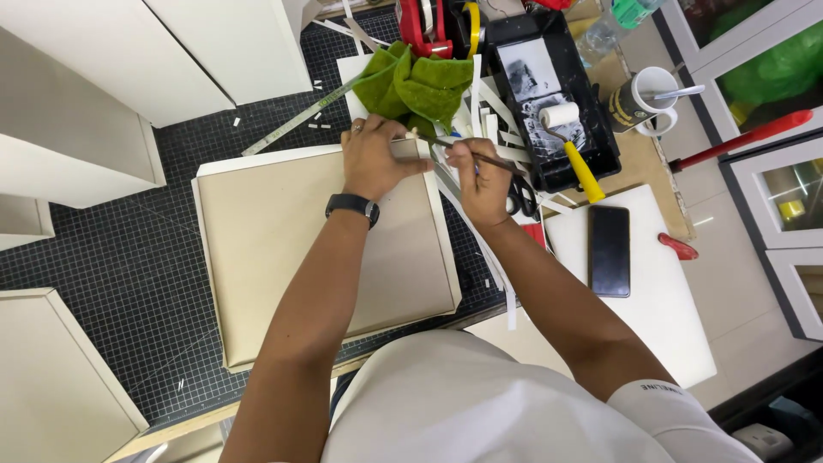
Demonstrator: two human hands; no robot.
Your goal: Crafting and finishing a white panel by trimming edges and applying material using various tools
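Head view: my left hand point(377, 159) pins the beige panel point(321, 249) corner steady while my right hand point(480, 180) pinches a thin brush point(467, 150) (green cloth point(411, 86) close by).

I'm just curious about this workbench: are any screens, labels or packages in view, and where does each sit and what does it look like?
Phone: flat black rectangle, screen dark, lying on the white board right of the right hand.
Mug: white, with a dark label band bearing yellow marks, standing right of the black paint tray.
Wristwatch: black, on the wrist of the left hand; its face is not visible.
No packages can be made out.
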